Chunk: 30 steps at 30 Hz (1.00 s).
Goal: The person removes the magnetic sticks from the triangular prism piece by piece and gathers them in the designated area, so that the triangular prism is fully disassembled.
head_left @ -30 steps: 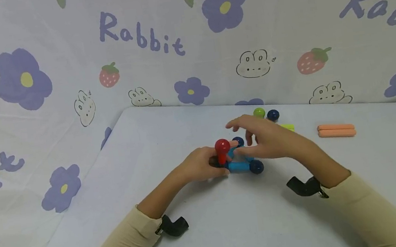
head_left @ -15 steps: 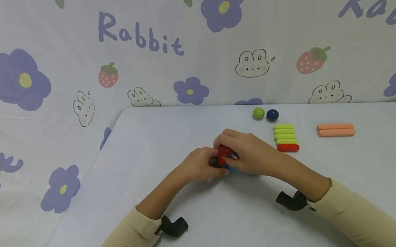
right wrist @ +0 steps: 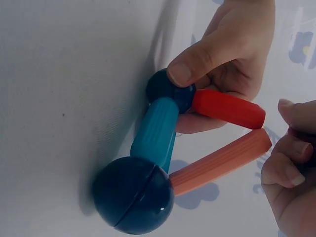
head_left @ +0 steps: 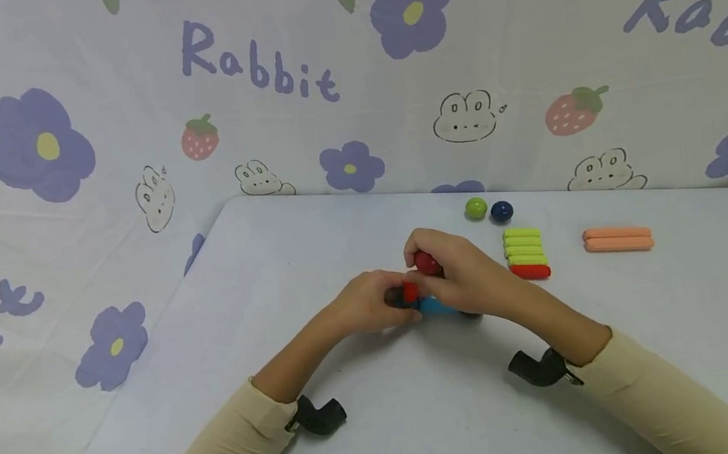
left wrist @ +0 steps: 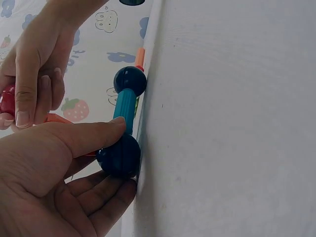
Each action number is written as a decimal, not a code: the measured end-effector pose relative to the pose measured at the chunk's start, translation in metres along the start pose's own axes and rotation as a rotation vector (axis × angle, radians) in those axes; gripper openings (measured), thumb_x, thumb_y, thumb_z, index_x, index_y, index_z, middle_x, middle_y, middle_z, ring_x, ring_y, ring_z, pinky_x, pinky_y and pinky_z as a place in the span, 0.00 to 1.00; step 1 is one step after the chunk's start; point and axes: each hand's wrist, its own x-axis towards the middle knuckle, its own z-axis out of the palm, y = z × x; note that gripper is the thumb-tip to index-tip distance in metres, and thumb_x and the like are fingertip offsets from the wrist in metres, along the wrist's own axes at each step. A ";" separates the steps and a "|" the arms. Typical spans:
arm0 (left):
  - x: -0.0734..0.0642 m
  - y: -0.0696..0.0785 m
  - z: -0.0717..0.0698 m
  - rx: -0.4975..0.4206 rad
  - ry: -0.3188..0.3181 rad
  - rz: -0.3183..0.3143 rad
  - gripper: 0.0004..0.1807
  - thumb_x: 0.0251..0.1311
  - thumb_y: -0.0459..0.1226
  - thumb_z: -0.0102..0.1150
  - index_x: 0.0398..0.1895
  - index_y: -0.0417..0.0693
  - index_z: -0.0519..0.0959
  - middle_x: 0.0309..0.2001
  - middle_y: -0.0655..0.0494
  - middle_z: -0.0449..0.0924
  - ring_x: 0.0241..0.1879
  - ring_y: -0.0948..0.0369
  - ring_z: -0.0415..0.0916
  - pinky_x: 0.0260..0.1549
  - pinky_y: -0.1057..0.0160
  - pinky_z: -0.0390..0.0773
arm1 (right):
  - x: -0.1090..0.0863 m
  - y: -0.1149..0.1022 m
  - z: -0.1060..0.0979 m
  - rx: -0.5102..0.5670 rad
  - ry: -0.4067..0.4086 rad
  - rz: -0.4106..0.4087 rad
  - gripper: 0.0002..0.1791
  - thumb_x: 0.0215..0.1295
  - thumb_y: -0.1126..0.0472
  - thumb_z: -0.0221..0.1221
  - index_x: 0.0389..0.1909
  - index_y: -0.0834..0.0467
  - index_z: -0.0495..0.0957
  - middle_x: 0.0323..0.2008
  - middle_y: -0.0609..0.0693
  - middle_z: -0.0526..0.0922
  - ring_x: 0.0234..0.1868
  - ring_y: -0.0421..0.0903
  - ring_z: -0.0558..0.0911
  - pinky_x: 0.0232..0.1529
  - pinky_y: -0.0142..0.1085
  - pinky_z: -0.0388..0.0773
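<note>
My left hand (head_left: 373, 303) grips a dark blue ball (left wrist: 119, 157) at one corner of a magnetic ball-and-rod build on the table. From that ball a blue rod (right wrist: 156, 129) leads to another dark blue ball (right wrist: 133, 196), and a red rod (right wrist: 229, 107) juts upward. An orange rod (right wrist: 222, 163) leans from the second ball, its free tip close to the red rod's tip. In my right hand (head_left: 465, 271) a red ball (head_left: 427, 263) is pinched, apart from both rod tips. The head view hides much of the build behind the right hand.
Behind the hands lie a green ball (head_left: 476, 208) and a dark blue ball (head_left: 501, 211). Several yellow-green rods (head_left: 523, 244) and a red rod (head_left: 530, 272) lie in a row to the right, with two orange rods (head_left: 618, 239) farther right. A printed cloth (head_left: 298, 136) hangs behind the table.
My right hand came in from the right, took hold of the red ball on the red rod, and lifted it off a little up and right. The left hand stays in place.
</note>
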 end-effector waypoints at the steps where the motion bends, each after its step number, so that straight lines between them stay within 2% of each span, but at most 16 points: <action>1: 0.000 0.000 0.000 0.000 -0.001 -0.003 0.20 0.58 0.40 0.71 0.54 0.51 0.82 0.37 0.63 0.82 0.38 0.63 0.73 0.40 0.65 0.73 | 0.000 0.001 0.000 0.017 -0.008 0.014 0.14 0.63 0.72 0.66 0.41 0.57 0.71 0.35 0.47 0.76 0.36 0.45 0.75 0.35 0.35 0.78; 7: 0.001 0.002 0.002 0.006 0.004 -0.016 0.17 0.59 0.40 0.71 0.51 0.51 0.82 0.39 0.62 0.83 0.40 0.62 0.74 0.44 0.64 0.75 | 0.000 0.007 -0.004 0.114 -0.007 0.069 0.14 0.65 0.70 0.65 0.43 0.57 0.69 0.33 0.49 0.76 0.32 0.47 0.76 0.29 0.34 0.78; 9: 0.001 0.003 0.002 0.014 0.005 -0.017 0.17 0.59 0.40 0.71 0.51 0.50 0.82 0.39 0.62 0.83 0.41 0.62 0.74 0.45 0.63 0.75 | 0.000 0.007 -0.009 0.122 -0.007 0.086 0.15 0.66 0.69 0.63 0.46 0.58 0.68 0.35 0.51 0.75 0.33 0.47 0.75 0.30 0.34 0.78; 13: 0.002 0.003 0.002 0.021 0.006 -0.020 0.17 0.58 0.40 0.72 0.50 0.49 0.83 0.40 0.62 0.84 0.40 0.63 0.75 0.45 0.63 0.75 | 0.001 0.013 -0.023 0.141 -0.063 0.165 0.17 0.70 0.68 0.54 0.55 0.61 0.61 0.44 0.57 0.71 0.42 0.52 0.74 0.39 0.40 0.78; 18: 0.002 0.003 0.002 0.012 0.004 -0.044 0.17 0.58 0.41 0.72 0.49 0.49 0.83 0.38 0.62 0.84 0.37 0.63 0.74 0.40 0.65 0.73 | -0.001 0.038 -0.044 0.095 -0.126 0.263 0.18 0.76 0.64 0.44 0.60 0.64 0.52 0.53 0.63 0.64 0.51 0.57 0.70 0.46 0.46 0.75; 21: 0.001 0.003 0.001 0.020 0.003 -0.062 0.16 0.58 0.42 0.72 0.47 0.49 0.82 0.36 0.62 0.82 0.36 0.62 0.73 0.36 0.65 0.72 | 0.001 0.061 -0.055 0.035 -0.147 0.282 0.17 0.77 0.64 0.49 0.59 0.65 0.57 0.51 0.63 0.70 0.48 0.57 0.73 0.45 0.44 0.77; 25: 0.002 0.005 0.003 0.026 0.003 -0.071 0.16 0.57 0.42 0.73 0.47 0.49 0.82 0.36 0.63 0.82 0.37 0.62 0.73 0.38 0.65 0.72 | 0.007 0.088 -0.069 -0.061 -0.154 0.305 0.18 0.68 0.67 0.62 0.54 0.63 0.69 0.47 0.59 0.78 0.43 0.54 0.76 0.44 0.42 0.80; 30: 0.002 0.006 0.003 0.037 0.007 -0.076 0.17 0.58 0.42 0.73 0.48 0.49 0.82 0.37 0.62 0.83 0.38 0.62 0.73 0.38 0.65 0.73 | 0.021 0.106 -0.074 -0.126 -0.149 0.350 0.20 0.62 0.71 0.65 0.54 0.65 0.73 0.51 0.62 0.77 0.45 0.58 0.76 0.47 0.48 0.81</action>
